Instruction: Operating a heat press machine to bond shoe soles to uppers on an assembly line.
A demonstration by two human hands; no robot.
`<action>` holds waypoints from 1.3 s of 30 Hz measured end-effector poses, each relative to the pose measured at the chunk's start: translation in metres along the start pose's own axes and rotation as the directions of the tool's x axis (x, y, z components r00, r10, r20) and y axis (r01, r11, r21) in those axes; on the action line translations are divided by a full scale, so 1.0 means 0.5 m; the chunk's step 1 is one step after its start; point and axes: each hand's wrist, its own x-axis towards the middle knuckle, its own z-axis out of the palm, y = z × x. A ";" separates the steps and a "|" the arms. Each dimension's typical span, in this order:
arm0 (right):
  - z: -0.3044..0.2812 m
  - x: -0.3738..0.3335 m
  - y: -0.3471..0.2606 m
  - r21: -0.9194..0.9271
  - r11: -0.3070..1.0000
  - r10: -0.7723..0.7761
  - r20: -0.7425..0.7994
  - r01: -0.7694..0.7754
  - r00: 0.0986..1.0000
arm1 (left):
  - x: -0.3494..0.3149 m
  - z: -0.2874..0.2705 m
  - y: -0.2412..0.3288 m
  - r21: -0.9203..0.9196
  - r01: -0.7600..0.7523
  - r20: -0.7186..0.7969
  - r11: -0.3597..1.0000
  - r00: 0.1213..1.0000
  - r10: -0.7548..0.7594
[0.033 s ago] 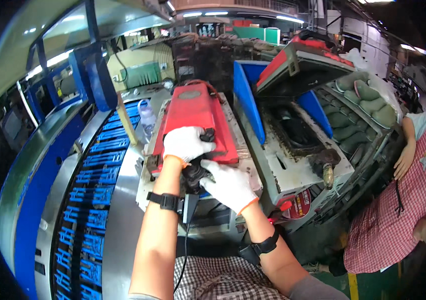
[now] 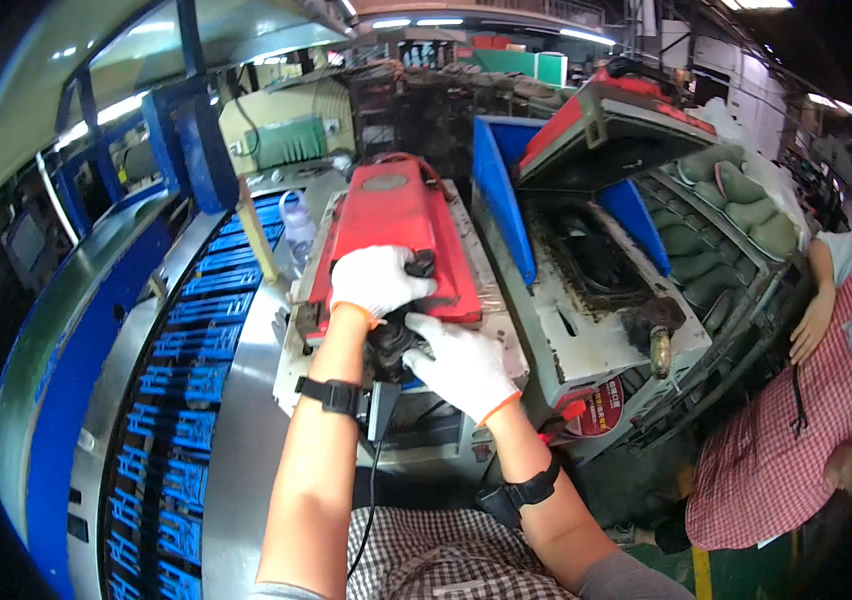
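Gloved and close together at the front end of a red lid (image 2: 381,212)

Resting the left hand (image 2: 378,280), in a white glove, over the lid's front end, with fingers partly bent toward a dark knob (image 2: 422,264); cannot tell whether closed on it or only lying beside it. Holding the right hand (image 2: 461,368), gloved likewise, just below and to the right, with fingers partly bent at a dark fitting (image 2: 391,340) below the lid's front edge; cannot tell how firmly gripped, with the contact partly hidden. Lowered, with the lid, onto a pale machine body (image 2: 498,328). To the left, past a clear bottle (image 2: 297,228), a conveyor of blue slats (image 2: 184,385). To the right, a second machine (image 2: 546,335) with its red lid (image 2: 626,122) raised. Farther right, grey-green pads (image 2: 746,200) on a rack, near a person in a red checked apron (image 2: 776,440).
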 end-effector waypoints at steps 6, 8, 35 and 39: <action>-0.009 0.005 -0.006 -0.059 0.997 0.043 0.066 -0.039 0.997 | -0.001 0.000 -0.001 0.019 0.006 -0.006 1.000 1.000 -0.005; -0.013 0.011 -0.007 -0.041 0.998 0.056 0.086 -0.053 0.995 | 0.001 0.001 -0.003 0.005 0.016 0.000 1.000 1.000 -0.016; -0.007 0.000 -0.002 -0.014 0.998 0.054 0.052 -0.053 0.997 | 0.003 0.006 0.014 0.106 0.064 -0.008 0.992 0.998 -0.063; -0.011 0.000 -0.005 -0.026 0.997 0.081 0.083 -0.079 0.993 | 0.005 0.009 0.013 0.121 0.070 -0.013 0.990 0.998 -0.069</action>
